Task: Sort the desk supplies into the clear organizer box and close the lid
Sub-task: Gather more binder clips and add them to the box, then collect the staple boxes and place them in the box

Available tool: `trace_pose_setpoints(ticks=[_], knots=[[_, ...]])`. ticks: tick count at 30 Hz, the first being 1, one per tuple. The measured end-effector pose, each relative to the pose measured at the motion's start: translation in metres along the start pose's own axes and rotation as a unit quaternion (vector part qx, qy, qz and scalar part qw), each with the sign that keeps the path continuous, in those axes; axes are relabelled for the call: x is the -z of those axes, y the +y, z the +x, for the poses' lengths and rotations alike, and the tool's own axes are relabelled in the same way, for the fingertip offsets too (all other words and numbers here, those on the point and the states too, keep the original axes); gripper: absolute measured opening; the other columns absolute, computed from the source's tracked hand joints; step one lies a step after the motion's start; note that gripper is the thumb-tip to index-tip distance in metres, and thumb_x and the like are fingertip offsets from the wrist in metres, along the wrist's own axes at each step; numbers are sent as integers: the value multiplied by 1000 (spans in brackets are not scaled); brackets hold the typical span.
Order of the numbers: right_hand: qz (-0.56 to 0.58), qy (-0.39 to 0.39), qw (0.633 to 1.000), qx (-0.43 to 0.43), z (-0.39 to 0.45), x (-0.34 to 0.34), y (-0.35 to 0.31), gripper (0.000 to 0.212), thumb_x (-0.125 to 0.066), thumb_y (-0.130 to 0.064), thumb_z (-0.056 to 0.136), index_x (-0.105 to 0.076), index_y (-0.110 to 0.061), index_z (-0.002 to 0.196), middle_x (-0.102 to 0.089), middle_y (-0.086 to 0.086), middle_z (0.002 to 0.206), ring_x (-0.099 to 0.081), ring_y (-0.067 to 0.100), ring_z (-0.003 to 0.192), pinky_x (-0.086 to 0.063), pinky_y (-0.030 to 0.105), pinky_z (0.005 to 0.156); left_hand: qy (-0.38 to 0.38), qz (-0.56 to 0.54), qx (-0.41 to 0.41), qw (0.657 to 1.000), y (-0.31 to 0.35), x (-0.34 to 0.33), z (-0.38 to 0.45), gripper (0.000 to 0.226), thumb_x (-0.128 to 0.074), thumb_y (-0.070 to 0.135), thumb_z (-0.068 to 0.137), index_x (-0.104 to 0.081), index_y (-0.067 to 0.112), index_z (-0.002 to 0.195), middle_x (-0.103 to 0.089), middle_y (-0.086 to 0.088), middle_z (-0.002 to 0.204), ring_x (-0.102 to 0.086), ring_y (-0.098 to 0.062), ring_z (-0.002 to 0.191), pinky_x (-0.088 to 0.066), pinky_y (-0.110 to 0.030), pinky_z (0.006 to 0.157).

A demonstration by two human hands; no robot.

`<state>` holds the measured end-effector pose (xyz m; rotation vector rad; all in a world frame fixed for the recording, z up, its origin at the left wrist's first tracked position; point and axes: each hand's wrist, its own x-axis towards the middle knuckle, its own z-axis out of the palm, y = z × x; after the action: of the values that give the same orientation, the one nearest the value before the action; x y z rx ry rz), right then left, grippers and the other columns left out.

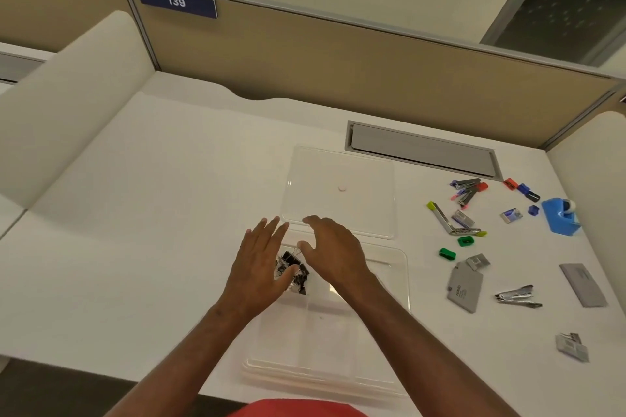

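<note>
A clear organizer box (338, 345) is seen at the near edge of a white bench (152, 213), its detached lid (342, 193) laid flat just beyond it. Both hands are held over the box's far left compartment, where a heap of black binder clips (294, 272) is gathered. The left hand (261, 267) is spread flat with its fingers (271, 230) released; the right hand (335, 254) is likewise loosened, nothing being gripped by either.

The rest of the supplies are left scattered well to the right: small staplers (469, 191), a silver hinged tool (450, 223), green clips (447, 253), a grey card holder (464, 288), a staple remover (516, 297) and a blue tape dispenser (559, 217).

The sorting is judged to be at an early stage, with only one compartment filled. The binder clips are expected to be light, stiff and prone to snagging by their wire loops, so they are best pinched by the black bodies. The box is thought to be thin, slippery plastic that may slide when nudged. The lid, judged rigid but light, is best taken by its opposite edges.
</note>
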<state>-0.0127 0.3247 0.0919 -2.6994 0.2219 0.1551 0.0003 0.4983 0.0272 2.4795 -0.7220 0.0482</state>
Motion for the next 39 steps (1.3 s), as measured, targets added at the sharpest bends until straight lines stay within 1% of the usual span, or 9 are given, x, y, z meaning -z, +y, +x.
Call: trace_pose_setpoints(ticks=[3, 5, 8, 12, 19, 24, 29, 34, 39], knots=[[-45, -3, 999, 6, -3, -4, 15, 72, -57, -48, 92, -21, -33, 153, -37, 5, 154, -39, 29, 138, -44, 43, 103, 7, 12, -10, 1000, 3, 0, 6, 77, -61, 45, 91, -27, 18, 154, -23, -2, 162, -12, -21, 152, -20, -53, 120], [-64, -10, 998, -3, -4, -4, 28, 82, -54, -54, 93, -6, -35, 156, -15, 9, 164, -19, 32, 149, -33, 47, 114, 5, 28, -24, 999, 7, -2, 13, 80, -59, 48, 91, -22, 20, 156, -18, -2, 164, -7, -22, 153, -18, -55, 121], [-78, 12, 997, -9, -4, -1, 44, 90, -46, -66, 92, 9, -35, 156, 10, 9, 166, 5, 31, 153, -16, 49, 122, -3, 39, -38, 999, 14, -8, 23, 85, -58, 49, 91, -13, 21, 158, -7, -2, 166, 0, -23, 153, -15, -56, 121], [-102, 59, 993, -12, -6, 7, 63, 92, -29, -77, 89, 21, -33, 153, 27, 9, 162, 23, 30, 149, 2, 53, 121, -5, 43, -40, 998, 26, -15, 37, 83, -47, 56, 92, -12, 20, 158, -4, -2, 166, 2, -23, 153, -13, -55, 121], [-116, 93, 988, -40, -11, 29, 112, 91, -16, -81, 86, 18, -31, 154, 30, 8, 160, 27, 29, 148, 4, 57, 121, -11, 38, -49, 998, 66, -36, 62, 82, -41, 61, 93, -12, 20, 158, -4, -2, 166, 2, -22, 153, -12, -54, 122], [-120, 106, 985, -68, -23, 45, 158, 90, -21, -79, 89, 17, -32, 155, 27, 8, 161, 25, 29, 149, 5, 56, 121, -30, 42, -72, 996, 105, -59, 77, 81, -41, 61, 93, -10, 21, 158, -4, -2, 166, 3, -22, 153, -13, -55, 122], [-129, 112, 979, -110, -37, 61, 204, 91, -17, -81, 86, 14, -31, 156, 23, 9, 163, 21, 31, 150, 6, 55, 120, -58, 46, -95, 993, 149, -87, 89, 82, -44, 60, 94, -8, 23, 158, 0, -1, 166, 7, -21, 153, -9, -54, 122], [-139, 108, 974, -142, -56, 74, 253, 91, -17, -80, 87, 16, -31, 155, 25, 9, 162, 23, 30, 149, 7, 56, 120, -87, 49, -113, 989, 198, -116, 100, 81, -42, 61, 94, -5, 26, 158, 4, -1, 166, 10, -20, 152, -3, -51, 123], [-146, 96, 969, -176, -74, 84, 299, 94, -11, -82, 82, 24, -31, 152, 30, 8, 160, 25, 30, 149, 6, 55, 120, -139, 73, -95, 983, 242, -146, 113, 82, -38, 62, 95, 3, 28, 157, 10, -1, 165, 7, -22, 153, -6, -48, 124]])
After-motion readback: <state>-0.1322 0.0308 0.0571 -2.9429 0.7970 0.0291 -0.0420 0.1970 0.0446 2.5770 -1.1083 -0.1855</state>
